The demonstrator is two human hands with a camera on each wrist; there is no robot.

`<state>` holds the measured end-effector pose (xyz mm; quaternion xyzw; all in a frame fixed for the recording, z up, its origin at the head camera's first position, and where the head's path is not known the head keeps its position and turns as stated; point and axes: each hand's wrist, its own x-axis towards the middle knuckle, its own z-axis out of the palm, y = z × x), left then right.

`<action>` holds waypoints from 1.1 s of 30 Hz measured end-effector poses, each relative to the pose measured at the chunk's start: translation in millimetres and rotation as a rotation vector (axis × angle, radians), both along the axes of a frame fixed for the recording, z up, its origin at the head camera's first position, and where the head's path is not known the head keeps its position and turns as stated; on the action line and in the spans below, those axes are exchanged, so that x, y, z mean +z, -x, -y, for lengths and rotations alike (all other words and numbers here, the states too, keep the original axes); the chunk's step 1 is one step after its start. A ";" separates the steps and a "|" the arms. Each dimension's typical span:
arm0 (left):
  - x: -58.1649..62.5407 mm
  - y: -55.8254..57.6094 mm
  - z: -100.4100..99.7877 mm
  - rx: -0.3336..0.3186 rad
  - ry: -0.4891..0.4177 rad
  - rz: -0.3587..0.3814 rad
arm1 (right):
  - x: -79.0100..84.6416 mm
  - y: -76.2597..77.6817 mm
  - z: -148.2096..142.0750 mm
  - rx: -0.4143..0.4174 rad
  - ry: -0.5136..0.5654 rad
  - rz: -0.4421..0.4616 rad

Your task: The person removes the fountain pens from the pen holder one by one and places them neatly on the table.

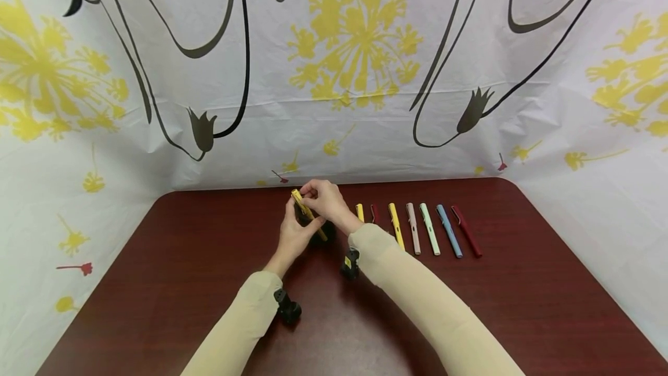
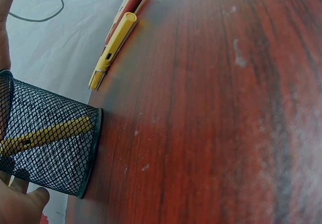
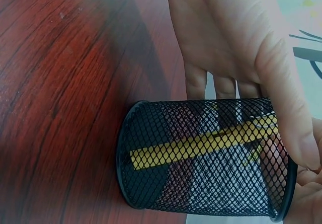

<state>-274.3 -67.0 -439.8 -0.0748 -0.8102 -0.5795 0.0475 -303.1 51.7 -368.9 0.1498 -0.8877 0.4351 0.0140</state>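
Note:
A black wire-mesh pen cup [image 3: 221,194] stands on the table with a yellow pen [image 3: 171,152] leaning inside it. The pen's upper end [image 1: 297,195] shows above the cup in the head view. My left hand [image 1: 294,234] grips the side of the cup, its thumb toward me and its fingers beyond. My right hand [image 1: 327,201] reaches over from the right and holds the cup near its rim. In the right wrist view its thumb lies on the near side, close to the pen's upper part, and its fingers lie behind the mesh.
Right of the cup several pens lie in a row: yellow [image 1: 396,226], pink [image 1: 413,228], mint [image 1: 430,229], blue [image 1: 450,231] and red [image 1: 467,231]. Another yellow pen [image 1: 360,211] and a dark red one [image 1: 374,213] are partly hidden by my right arm. A patterned cloth [image 1: 334,132] hangs behind the brown table [image 1: 209,283].

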 end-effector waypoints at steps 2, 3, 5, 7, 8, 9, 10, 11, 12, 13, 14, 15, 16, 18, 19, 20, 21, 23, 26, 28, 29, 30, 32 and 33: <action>-0.6 0.5 -0.1 -0.005 -0.001 -0.003 | -0.5 -0.3 1.2 -0.002 -0.004 -0.004; -0.9 0.6 -0.2 -0.008 -0.003 -0.004 | -0.6 -0.7 1.8 -0.003 -0.005 -0.007; -1.4 0.3 -0.1 -0.010 -0.006 -0.004 | -1.5 -1.1 3.1 -0.004 -0.006 -0.011; -1.5 0.1 -0.4 -0.007 -0.001 -0.002 | -2.1 -0.9 4.2 -0.009 -0.015 -0.022; -1.5 0.1 -0.7 -0.004 0.001 -0.001 | -2.4 -0.7 4.7 -0.013 -0.022 -0.028; -1.3 -0.1 -0.8 -0.002 0.001 0.000 | -2.6 -0.6 5.0 -0.017 -0.028 -0.033; -1.1 -0.2 -1.0 0.001 0.003 0.001 | -2.7 -0.3 5.3 -0.020 -0.031 -0.036; -0.9 -0.2 -1.1 0.002 0.003 0.000 | -2.7 0.0 5.6 -0.025 -0.036 -0.040; -0.7 -0.3 -1.2 0.004 0.009 0.001 | -2.8 0.2 5.9 -0.029 -0.039 -0.044; -0.6 -0.2 -1.1 0.005 0.009 0.002 | -2.9 0.2 6.1 -0.032 -0.039 -0.043; -0.4 -0.2 -1.1 0.005 0.009 0.002 | -3.1 0.3 6.3 -0.035 -0.040 -0.042; -0.3 -0.2 -1.0 0.004 0.008 0.001 | -3.3 0.5 6.6 -0.037 -0.042 -0.044; -0.2 -0.3 -0.8 0.004 0.007 0.001 | -3.6 0.6 6.8 -0.039 -0.046 -0.046; 0.0 -0.5 -0.6 0.004 0.003 0.000 | -4.3 0.8 7.2 -0.042 -0.056 -0.049; 0.1 -0.6 -0.6 0.003 -0.001 -0.001 | -4.6 0.8 7.4 -0.043 -0.061 -0.052; 0.3 -0.7 -0.6 0.001 -0.006 -0.004 | -4.8 0.7 7.5 -0.043 -0.066 -0.053; 0.4 -0.8 -0.6 -0.001 -0.009 -0.007 | -5.0 0.6 7.6 -0.044 -0.070 -0.056; 0.3 -0.9 -0.6 -0.002 -0.013 -0.007 | -5.2 0.1 7.8 -0.045 -0.072 -0.055; -0.5 -0.5 -0.5 0.000 -0.014 -0.002 | -5.1 -0.8 8.3 -0.049 -0.074 -0.052; -0.7 -0.4 -0.5 0.002 -0.013 -0.001 | -5.1 -1.2 8.7 -0.052 -0.078 -0.052; -0.8 -0.1 -0.6 0.003 -0.012 -0.003 | -5.0 -1.4 8.9 -0.052 -0.081 -0.053; -0.7 -0.1 -0.7 0.004 -0.013 -0.005 | -5.0 -1.5 9.1 -0.053 -0.085 -0.055; -0.4 -0.1 -0.9 0.004 -0.013 -0.013 | -5.0 -1.8 9.5 -0.054 -0.091 -0.061; -0.2 -0.2 -1.0 0.005 -0.012 -0.016 | -5.0 -2.0 9.7 -0.053 -0.094 -0.065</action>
